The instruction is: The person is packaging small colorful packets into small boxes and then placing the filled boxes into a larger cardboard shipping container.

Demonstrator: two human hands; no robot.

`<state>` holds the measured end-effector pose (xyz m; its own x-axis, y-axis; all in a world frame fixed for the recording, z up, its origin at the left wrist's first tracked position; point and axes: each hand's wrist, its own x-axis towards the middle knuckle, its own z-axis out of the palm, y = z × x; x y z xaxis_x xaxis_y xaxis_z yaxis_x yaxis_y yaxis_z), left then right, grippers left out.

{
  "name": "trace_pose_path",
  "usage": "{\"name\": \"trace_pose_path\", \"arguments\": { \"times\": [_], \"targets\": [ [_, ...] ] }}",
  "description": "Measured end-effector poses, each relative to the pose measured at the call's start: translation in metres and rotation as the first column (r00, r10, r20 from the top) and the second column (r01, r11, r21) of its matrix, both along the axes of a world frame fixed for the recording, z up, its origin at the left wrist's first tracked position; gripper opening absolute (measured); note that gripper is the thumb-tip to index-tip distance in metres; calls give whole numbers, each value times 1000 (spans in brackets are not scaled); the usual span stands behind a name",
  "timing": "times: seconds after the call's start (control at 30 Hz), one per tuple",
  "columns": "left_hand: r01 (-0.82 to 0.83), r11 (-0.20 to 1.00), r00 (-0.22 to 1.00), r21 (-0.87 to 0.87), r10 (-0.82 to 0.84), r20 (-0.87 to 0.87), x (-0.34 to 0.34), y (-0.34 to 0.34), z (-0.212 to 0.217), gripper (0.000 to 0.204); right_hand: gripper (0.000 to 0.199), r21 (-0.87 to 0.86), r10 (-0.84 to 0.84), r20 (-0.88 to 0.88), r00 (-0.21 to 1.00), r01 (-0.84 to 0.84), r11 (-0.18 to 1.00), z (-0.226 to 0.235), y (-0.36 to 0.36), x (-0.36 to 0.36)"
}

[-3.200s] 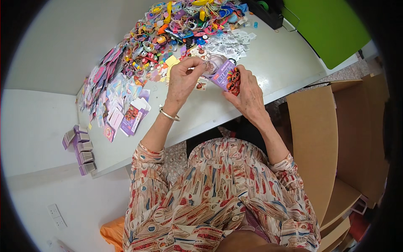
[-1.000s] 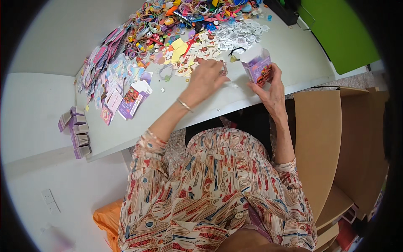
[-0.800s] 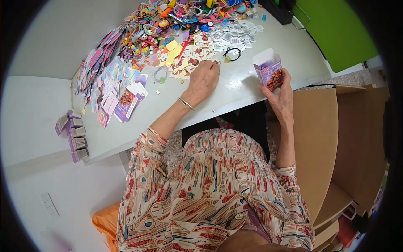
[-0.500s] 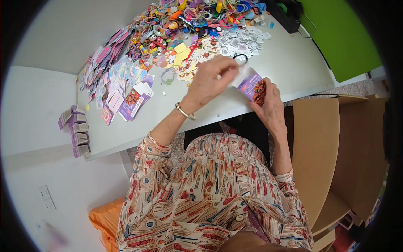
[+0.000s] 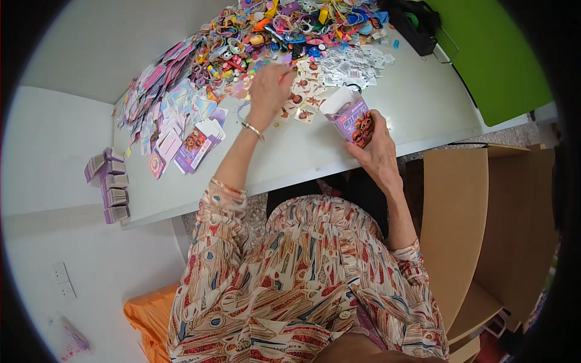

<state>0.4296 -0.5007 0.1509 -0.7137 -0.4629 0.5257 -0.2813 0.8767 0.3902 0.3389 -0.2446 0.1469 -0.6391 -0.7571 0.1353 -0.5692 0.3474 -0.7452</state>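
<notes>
Two hands at work, split up: the left hand (image 5: 270, 94) was at the mouth of the purple box (image 5: 353, 125) a moment ago, now it's well left of the box, over the yellowish picture cards (image 5: 305, 114). Its fingers are blurred, a red bit showing next to them; can't tell if they're together or pinching anything. Right hand (image 5: 377, 151) still has its fingers clamped on the right side of the box, which is tilted, held above the worktop (image 5: 284, 154), white flap (image 5: 339, 100) up. So only one hand is on the box now and the other is at the loose pieces; work looks mid-way, the box not closed. Just beyond the box, partly hidden: a black band (image 5: 353, 88). Farther beyond: white label slips (image 5: 351, 68), then the trinket pile (image 5: 284, 27). Well left of the box: flat purple cartons (image 5: 195, 151).
</notes>
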Motion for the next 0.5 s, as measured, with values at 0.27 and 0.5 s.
{"name": "trace_pose_path", "arguments": {
  "times": [0.27, 0.5],
  "targets": [
    [-217, 968, 976, -129, 215, -27, 8, -33, -67, 11, 79, -54, -21, 24, 999, 22, 998, -5, -3, 2],
    [-127, 991, 992, 39, 126, 19, 18, 10, 19, 10, 77, -48, -46, -31, 998, 44, 998, -5, -1, -1]
  ]
}}
